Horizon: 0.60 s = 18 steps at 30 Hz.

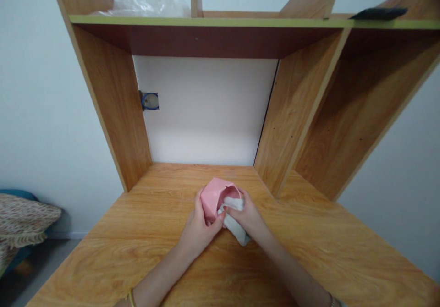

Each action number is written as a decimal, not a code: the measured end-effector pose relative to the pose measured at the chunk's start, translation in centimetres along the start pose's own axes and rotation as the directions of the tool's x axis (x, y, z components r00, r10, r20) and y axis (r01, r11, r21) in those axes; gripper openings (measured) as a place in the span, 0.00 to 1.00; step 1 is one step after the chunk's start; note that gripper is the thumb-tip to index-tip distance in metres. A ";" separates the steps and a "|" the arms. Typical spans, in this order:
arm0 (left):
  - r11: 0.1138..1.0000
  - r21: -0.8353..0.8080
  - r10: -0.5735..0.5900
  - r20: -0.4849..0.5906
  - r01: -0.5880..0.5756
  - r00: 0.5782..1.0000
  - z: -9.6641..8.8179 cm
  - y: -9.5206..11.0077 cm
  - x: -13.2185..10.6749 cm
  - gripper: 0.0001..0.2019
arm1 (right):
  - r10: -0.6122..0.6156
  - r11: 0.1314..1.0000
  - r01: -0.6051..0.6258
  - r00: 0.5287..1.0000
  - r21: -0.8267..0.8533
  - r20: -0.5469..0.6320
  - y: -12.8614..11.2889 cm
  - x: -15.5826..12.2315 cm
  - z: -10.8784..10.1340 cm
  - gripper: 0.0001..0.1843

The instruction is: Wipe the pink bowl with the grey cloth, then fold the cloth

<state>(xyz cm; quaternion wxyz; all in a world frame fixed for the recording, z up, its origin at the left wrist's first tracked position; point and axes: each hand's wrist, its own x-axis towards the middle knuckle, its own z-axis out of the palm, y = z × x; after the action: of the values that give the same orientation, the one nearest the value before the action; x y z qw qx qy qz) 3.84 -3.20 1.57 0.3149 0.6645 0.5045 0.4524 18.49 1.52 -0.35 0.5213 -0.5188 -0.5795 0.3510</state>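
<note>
My left hand [200, 228] is curled around the side of a pink pot [211, 196]. My right hand [250, 215] is bent closed on a pale cloth [236, 228]. Some of the cloth is in the pot's mouth, and the rest hangs out. The pot is tipped, with its mouth to the right, over the wooden desk [165, 192]. I can't tell if it touches the desk. Clear plastic [151, 3] sits on the shelf [220, 22] above.
</note>
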 end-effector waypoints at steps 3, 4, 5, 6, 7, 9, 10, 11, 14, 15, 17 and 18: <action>1.000 0.023 0.010 0.006 -0.010 1.000 -0.1 0.0 0.0 0.32 | -0.003 0.991 0.002 1.000 -0.134 -0.006 0.1 0.2 -0.6 0.37; 0.999 0.033 0.013 0.009 -0.014 1.000 -0.1 0.0 0.0 0.32 | -0.010 0.982 0.008 1.000 -0.191 -0.009 0.1 0.2 -0.8 0.38; 0.999 0.049 0.013 0.012 -0.013 1.000 -0.2 -0.1 0.0 0.32 | -0.020 0.970 0.016 1.000 -0.244 -0.012 0.0 0.3 -0.9 0.39; 0.997 0.074 0.007 0.012 -0.008 1.000 -0.3 -0.1 0.0 0.33 | -0.031 0.957 0.025 0.999 -0.290 -0.017 -0.1 0.3 -1.0 0.40; 0.994 0.107 -0.001 0.010 0.000 1.000 -0.3 -0.1 0.0 0.33 | -0.041 0.945 0.032 0.999 -0.325 -0.022 -0.1 0.3 -1.1 0.40; 0.983 0.182 -0.014 -0.009 0.015 1.000 -0.6 0.1 0.0 0.33 | -0.052 0.928 0.040 0.998 -0.371 -0.024 -0.4 0.3 -1.2 0.41; 0.975 0.220 -0.016 -0.022 0.021 1.000 -0.7 0.2 0.0 0.33 | -0.053 0.922 0.041 0.998 -0.385 -0.020 -0.5 0.3 -1.2 0.41; 0.966 0.255 -0.017 -0.036 0.025 0.999 -0.8 0.3 0.0 0.33 | -0.053 0.918 0.043 0.999 -0.395 -0.014 -0.6 0.2 -1.2 0.41; 0.938 0.345 -0.015 -0.058 0.034 0.998 -1.2 0.6 0.1 0.34 | -0.053 0.903 0.054 0.999 -0.426 0.014 -1.0 0.0 -1.1 0.42; 0.930 0.367 -0.010 -0.051 0.028 0.999 -1.4 0.7 0.1 0.34 | -0.055 0.898 0.061 0.998 -0.435 0.028 -1.0 -0.1 -1.1 0.41; 0.918 0.396 0.006 -0.023 0.004 1.000 -1.5 0.7 0.1 0.34 | -0.063 0.894 0.087 0.996 -0.441 0.069 -1.1 -0.3 -1.1 0.39; 0.914 0.406 0.014 -0.008 -0.009 1.000 -1.6 0.7 0.0 0.34 | -0.070 0.897 0.105 0.993 -0.430 0.097 -1.1 -0.3 -1.1 0.38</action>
<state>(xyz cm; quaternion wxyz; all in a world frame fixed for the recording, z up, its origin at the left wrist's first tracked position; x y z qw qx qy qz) 2.69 -3.42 2.83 0.1646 0.7160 0.5852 0.3434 19.28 0.86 0.80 0.3846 -0.5812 -0.6859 0.2096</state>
